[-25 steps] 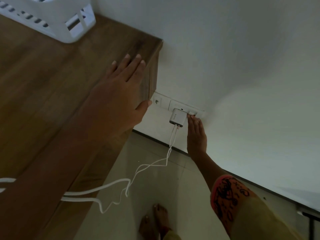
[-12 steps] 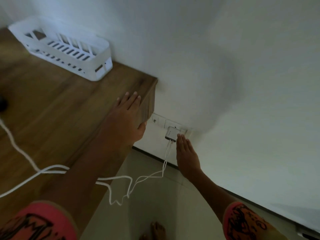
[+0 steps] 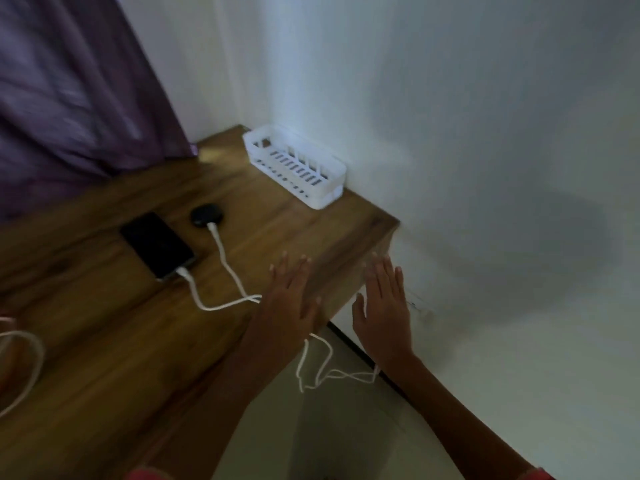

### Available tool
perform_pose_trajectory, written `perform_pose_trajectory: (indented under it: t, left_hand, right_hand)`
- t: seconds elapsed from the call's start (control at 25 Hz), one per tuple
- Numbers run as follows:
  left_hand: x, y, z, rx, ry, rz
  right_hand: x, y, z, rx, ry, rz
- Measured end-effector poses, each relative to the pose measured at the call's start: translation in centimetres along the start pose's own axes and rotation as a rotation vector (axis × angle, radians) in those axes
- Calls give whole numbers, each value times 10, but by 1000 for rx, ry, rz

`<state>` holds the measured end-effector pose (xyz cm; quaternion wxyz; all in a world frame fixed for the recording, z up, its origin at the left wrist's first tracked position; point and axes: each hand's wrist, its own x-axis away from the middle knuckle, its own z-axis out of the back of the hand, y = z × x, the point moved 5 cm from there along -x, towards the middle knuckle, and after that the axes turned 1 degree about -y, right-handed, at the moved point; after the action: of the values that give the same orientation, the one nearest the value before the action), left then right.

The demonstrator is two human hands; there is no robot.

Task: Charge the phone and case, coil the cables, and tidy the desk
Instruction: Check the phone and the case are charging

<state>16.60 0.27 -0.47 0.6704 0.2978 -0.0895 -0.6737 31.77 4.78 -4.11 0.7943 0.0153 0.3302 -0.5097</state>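
Now your left hand (image 3: pixel 291 299) lies flat on the desk (image 3: pixel 104 358), fingers straight, thumb at its right-hand edge. Your right hand (image 3: pixel 382 306) hangs just beside it, off the desk, fingers straight and holding nothing, between the desk's side and the wall (image 3: pixel 485 133). The 2 hands are apart. The phone (image 3: pixel 156 244) lies mid-desk, the round black case (image 3: pixel 207 214) just behind it. Their 2 white cables (image 3: pixel 223 261) run to your left wrist, drop over the edge and tangle loosely above the floor (image 3: pixel 346 438). A white basket (image 3: pixel 294 168) stands along the wall.
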Motion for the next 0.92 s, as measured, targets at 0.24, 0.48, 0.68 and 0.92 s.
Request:
perform_pose_trajectory:
  t: [0.24,0.48,0.68,0.92]
  left_hand:
    - [39,-68,76,-13,185,330]
    - [54,-148,124,128,161,687]
    - [27,-191,139,445,198,903]
    - [5,-218,113,1083,316,1052]
  right_hand:
    - [-47,-114,-17,-344,-85,186]
    - [-76,-206,-87,-602,-588,161]
    - [-97,-240,-144,-604,-700,39]
    - [-108,-249,-180,-398,-686,53]
